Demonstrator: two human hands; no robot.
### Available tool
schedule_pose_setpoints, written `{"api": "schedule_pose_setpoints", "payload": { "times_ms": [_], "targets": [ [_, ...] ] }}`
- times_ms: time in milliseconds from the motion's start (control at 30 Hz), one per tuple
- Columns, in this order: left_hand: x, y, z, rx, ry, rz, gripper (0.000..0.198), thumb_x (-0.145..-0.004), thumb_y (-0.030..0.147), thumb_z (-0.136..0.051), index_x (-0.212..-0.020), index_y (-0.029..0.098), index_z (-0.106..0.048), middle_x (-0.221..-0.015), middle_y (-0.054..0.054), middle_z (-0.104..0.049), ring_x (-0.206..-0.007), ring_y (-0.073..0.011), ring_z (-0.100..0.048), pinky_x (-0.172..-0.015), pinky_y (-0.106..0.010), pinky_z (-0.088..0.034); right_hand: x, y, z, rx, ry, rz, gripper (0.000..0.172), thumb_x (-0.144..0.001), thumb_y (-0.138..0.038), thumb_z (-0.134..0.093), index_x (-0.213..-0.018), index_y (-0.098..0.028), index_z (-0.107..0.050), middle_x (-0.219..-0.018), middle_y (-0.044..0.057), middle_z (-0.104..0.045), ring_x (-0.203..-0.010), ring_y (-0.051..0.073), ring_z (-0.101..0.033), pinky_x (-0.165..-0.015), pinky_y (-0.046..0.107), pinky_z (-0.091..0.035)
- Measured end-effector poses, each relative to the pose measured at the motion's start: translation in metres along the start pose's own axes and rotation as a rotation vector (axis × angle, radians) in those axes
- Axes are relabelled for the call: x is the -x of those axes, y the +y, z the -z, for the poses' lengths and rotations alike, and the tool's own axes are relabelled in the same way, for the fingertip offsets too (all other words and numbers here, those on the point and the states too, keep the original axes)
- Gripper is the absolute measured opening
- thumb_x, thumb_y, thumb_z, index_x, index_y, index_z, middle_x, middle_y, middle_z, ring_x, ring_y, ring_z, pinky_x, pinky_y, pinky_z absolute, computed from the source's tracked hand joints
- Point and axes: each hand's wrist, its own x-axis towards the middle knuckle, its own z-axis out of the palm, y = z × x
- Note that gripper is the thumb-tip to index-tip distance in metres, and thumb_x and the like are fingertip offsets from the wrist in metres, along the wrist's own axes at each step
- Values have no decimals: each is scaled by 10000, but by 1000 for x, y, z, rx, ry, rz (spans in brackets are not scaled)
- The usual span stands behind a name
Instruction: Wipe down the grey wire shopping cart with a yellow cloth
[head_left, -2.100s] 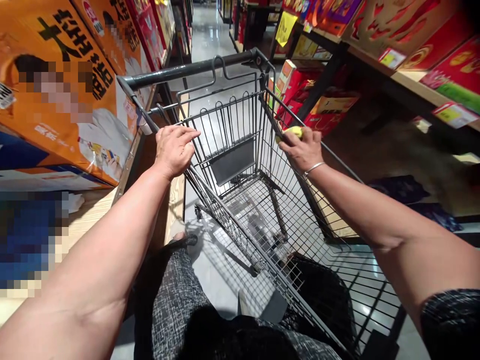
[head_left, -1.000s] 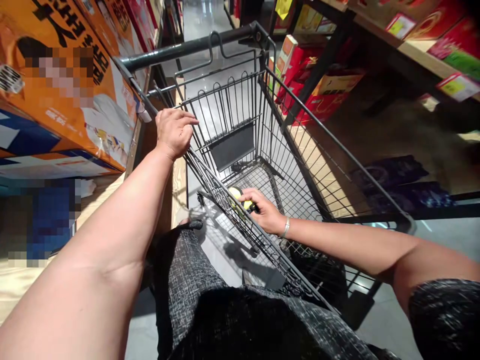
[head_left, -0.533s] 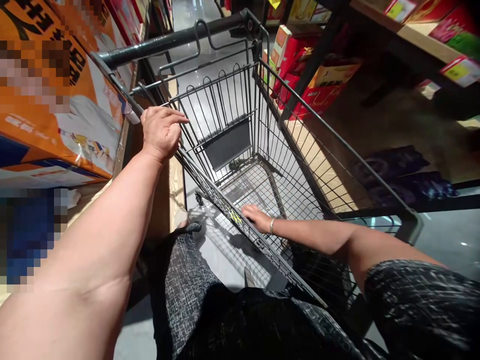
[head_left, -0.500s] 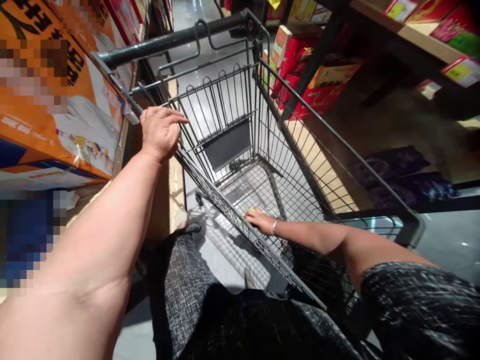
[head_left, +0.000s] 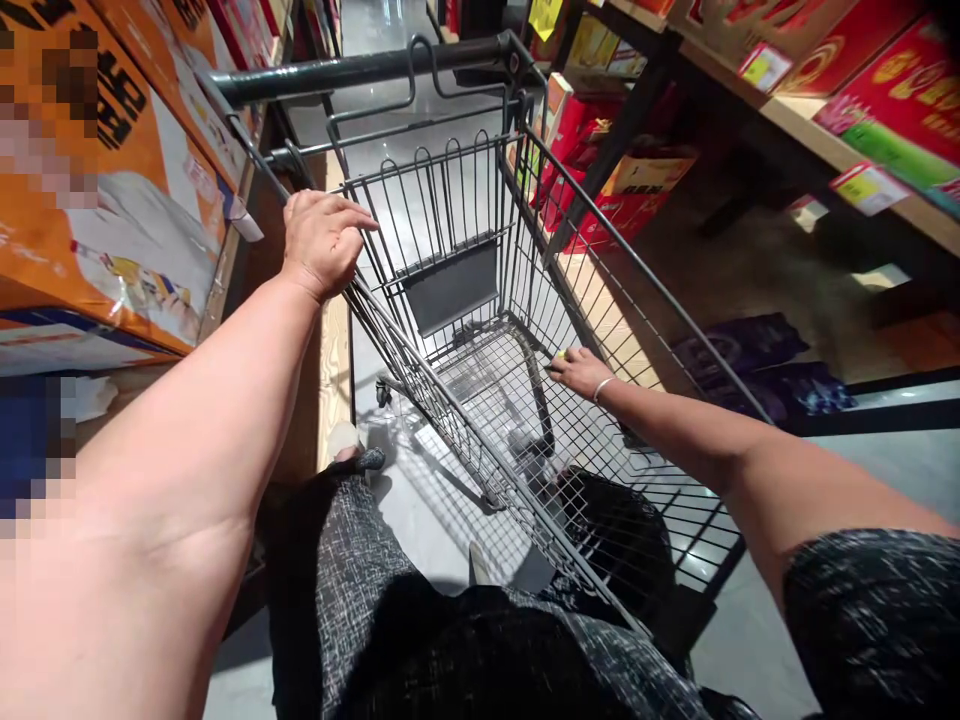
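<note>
Nearest, reading the clock from the middle of the view, wears dark flecked trousers [head_left: 352,540] at seven o'clock, just beside the shopping cart [head_left: 454,290]. At ten o'clock, rests the left hand [head_left: 322,245] palm down across the cart's near rim, with fingers loosely bent and one jutting inward over the wires. Cannot tell how tightly closed underneath. Deeper in, at three o'clock, has the right hand [head_left: 583,373] down inside the cart near the opposite wire wall, wearing a pale bracelet [head_left: 602,388]. Holds a small yellow thing [head_left: 560,355] between curled, mostly closed fingers; cannot make out its full shape behind them. Cannot tell whether touching the wires there.

Beyond, shows the cart's dark handle bar [head_left: 360,72] at eleven o'clock, orange packages [head_left: 142,215] between nine and ten, and purple packages [head_left: 750,375] at three. Toward two o'clock, shows red bags [head_left: 630,210] low down and red boxes [head_left: 900,100] above price tags [head_left: 870,187]. Farthest, between eleven and twelve, shows glossy grey floor [head_left: 382,18].
</note>
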Motion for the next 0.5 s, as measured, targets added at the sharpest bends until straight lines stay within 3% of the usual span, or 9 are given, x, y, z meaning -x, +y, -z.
{"api": "schedule_pose_setpoints", "payload": {
  "times_ms": [167,300,333,400,467,500],
  "targets": [
    [-3,0,4,0,-48,35,794,-852,788,-154,-1301,358,-649,-1443,230,-580,-1352,-277,-371,-1224,-502,-149,14,19,77,130,296,-95,291,-1007,-147,-452,-1107,-208,-718,-1212,103,-596,-1217,292,-388,-945,481,-316],
    [9,27,15,-56,-51,54,687,-903,688,-273,-1415,330,-558,-1477,125,-562,-1391,-296,-339,-1235,-518,-183,43,33,119,193,622,-139,391,-1094,-292,-339,-1114,-134,-696,-1290,125,-569,-1284,294,-315,-947,501,-284],
    [15,39,16,-70,-49,30,636,-914,638,-318,-1424,334,-548,-1473,98,-566,-1398,-296,-352,-1240,-510,-194,49,33,120,195,651,-143,400,-1096,-313,-334,-1113,-138,-693,-1302,133,-568,-1289,304,-309,-949,510,-283],
    [29,66,15,-90,-88,-50,616,-925,556,-380,-1449,274,-539,-1465,5,-573,-1419,-303,-373,-1245,-501,-219,56,27,106,175,584,-121,358,-1079,-294,-357,-1128,-166,-688,-1306,139,-571,-1276,318,-327,-955,522,-295],
    [43,91,7,-97,-150,-156,643,-934,519,-403,-1461,179,-543,-1453,-88,-578,-1452,-319,-362,-1260,-499,-201,56,14,76,126,387,-81,314,-1039,-214,-388,-1164,-208,-676,-1286,138,-578,-1240,321,-372,-957,512,-324],
    [49,100,1,-91,-197,-200,641,-940,523,-405,-1472,190,-536,-1468,-88,-568,-1469,-315,-353,-1259,-500,-206,53,6,57,95,272,-74,319,-1013,-177,-401,-1181,-227,-669,-1274,136,-579,-1219,320,-395,-956,500,-339]
  ]
}}
